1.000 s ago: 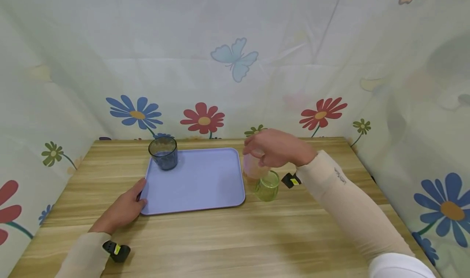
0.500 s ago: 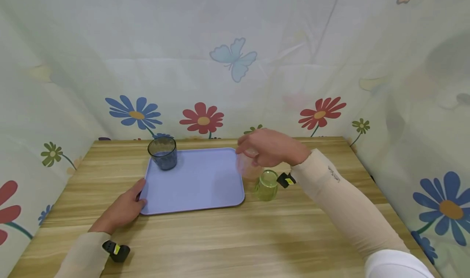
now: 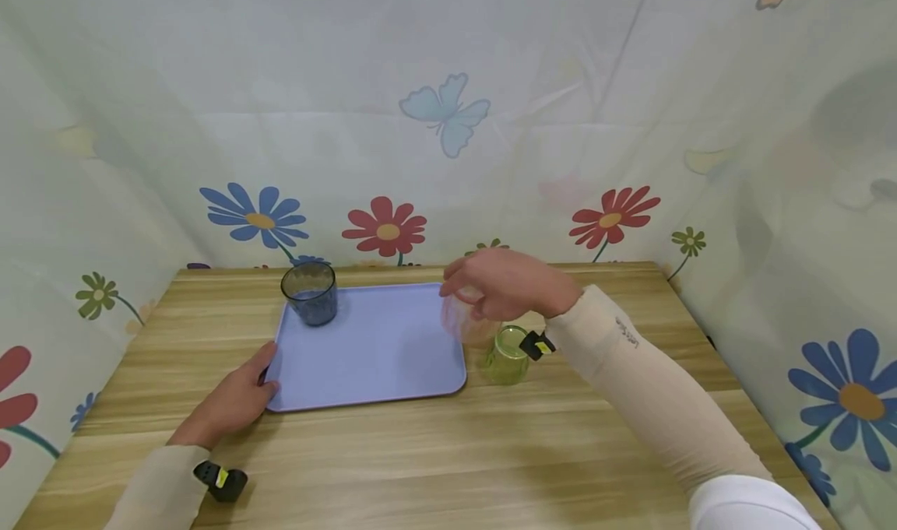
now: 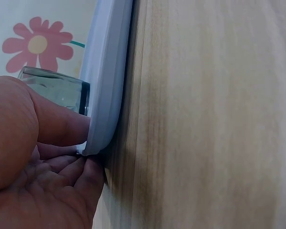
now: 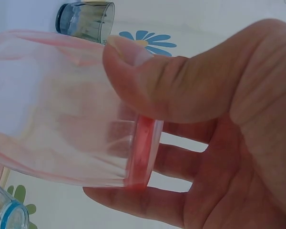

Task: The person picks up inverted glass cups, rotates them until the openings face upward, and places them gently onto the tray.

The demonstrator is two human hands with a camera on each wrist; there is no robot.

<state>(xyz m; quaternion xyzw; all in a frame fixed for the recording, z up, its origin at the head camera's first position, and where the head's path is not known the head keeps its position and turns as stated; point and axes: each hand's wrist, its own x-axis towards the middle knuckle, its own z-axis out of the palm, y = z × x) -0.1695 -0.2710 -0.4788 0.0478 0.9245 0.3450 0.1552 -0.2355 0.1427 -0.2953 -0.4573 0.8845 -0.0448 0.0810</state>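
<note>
My left hand point(image 3: 234, 399) grips the left edge of a lavender tray point(image 3: 374, 359), thumb above and fingers at its underside in the left wrist view. On the tray's far left corner stands a smoky blue drinking glass point(image 3: 311, 300), mouth up. My right hand point(image 3: 508, 285) holds a translucent pink glass point(image 3: 459, 320) at the tray's right edge. In the right wrist view, thumb and fingers clasp the pink glass point(image 5: 76, 114) around its thick base end, its mouth pointing away from the palm. Just right of the tray is a green glass point(image 3: 508, 363), partly behind the wrist camera.
The wooden table point(image 3: 420, 468) extends around the tray, with bare wood in front. A flower-printed curtain point(image 3: 336, 141) rises behind the table and along both sides. A black wrist camera point(image 3: 538, 345) hangs below the right wrist, close to the green glass.
My right hand has carried the pink glass left, from beside the tray to its right edge. The left hand, tray, blue glass and green glass keep their places.
</note>
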